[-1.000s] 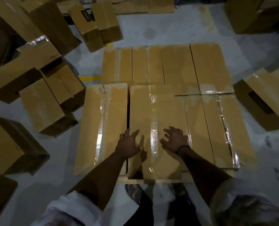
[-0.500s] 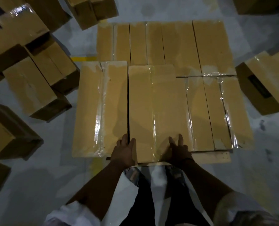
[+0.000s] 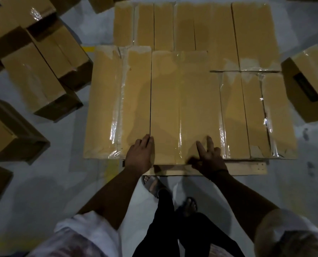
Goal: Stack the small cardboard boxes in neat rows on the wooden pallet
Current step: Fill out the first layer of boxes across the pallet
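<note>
Squaring up the middle cardboard box (image 3: 184,101) in the near row on the wooden pallet (image 3: 247,168). Lies lengthwise, top sealed with glossy clear tape, close against the right-hand boxes (image 3: 254,115) and parted from the left-hand box (image 3: 115,101) by a thin dark seam. Ends roughly level with both neighbours, just behind the pallet's bare front plank. Beyond it, a far row of boxes (image 3: 191,25) already laid.

Pressing the left hand (image 3: 138,154) flat on the near left corner, fingers straight and together, reaching over the seam; gripping nothing. Resting the right hand (image 3: 209,158) on the near right part of the top, two fingers stretched forward, thumb down toward the front edge; closing round nothing, only touching.

Probably stiff-walled and fairly light, judging by the plain cardboard; impossible to tell the contents. Expect a slick feel on the taped top under flat palms. Better to push against the near end face, or take hold low at the two near corners, than to lean on the middle of the lid and risk denting it. Likely easier to slide along the planks than to lift.

On the grey floor (image 3: 43,182) around the pallet, loose boxes (image 3: 33,76) to the left and one more carton (image 3: 310,86) to the right, not yet stacked.
</note>
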Available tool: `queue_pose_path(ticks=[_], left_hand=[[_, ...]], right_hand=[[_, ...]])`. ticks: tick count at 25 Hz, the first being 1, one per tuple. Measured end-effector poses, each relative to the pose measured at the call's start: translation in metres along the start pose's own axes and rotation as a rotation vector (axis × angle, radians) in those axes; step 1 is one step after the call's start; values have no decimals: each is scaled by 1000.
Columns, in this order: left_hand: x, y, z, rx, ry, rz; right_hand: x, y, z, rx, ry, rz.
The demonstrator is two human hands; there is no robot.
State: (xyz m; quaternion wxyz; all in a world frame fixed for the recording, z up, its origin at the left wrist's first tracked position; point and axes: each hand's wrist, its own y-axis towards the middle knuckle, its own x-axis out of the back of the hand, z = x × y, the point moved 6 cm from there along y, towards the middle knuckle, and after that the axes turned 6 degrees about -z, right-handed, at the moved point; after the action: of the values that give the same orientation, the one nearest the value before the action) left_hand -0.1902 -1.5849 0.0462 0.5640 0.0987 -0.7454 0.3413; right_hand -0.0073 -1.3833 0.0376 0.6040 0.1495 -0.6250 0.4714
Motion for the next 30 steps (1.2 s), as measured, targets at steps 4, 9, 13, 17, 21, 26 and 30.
queue_pose_path(ticks=[4,9,13,17,21,26,30], left_hand=[[2,-1,0,-11,-15,-55],[-2,3,-3,10,25,-137],[-7,5,-5,39,33,-147],[-9,3,-7,85,-15,-176],[-12,3,-7,96,-38,-184],[-7,3,-7,87,-89,-205],[-5,11,-5,90,-154,-301]], right_hand=[[6,9,2,-59,38,72],[8,11,-7,-90,112,32],[0,12,-19,-168,280,13],[-7,9,-26,-161,371,32],[-7,9,-29,-135,376,-24],[-13,11,-29,-135,437,-12],[-9,25,-28,-154,506,-65]])
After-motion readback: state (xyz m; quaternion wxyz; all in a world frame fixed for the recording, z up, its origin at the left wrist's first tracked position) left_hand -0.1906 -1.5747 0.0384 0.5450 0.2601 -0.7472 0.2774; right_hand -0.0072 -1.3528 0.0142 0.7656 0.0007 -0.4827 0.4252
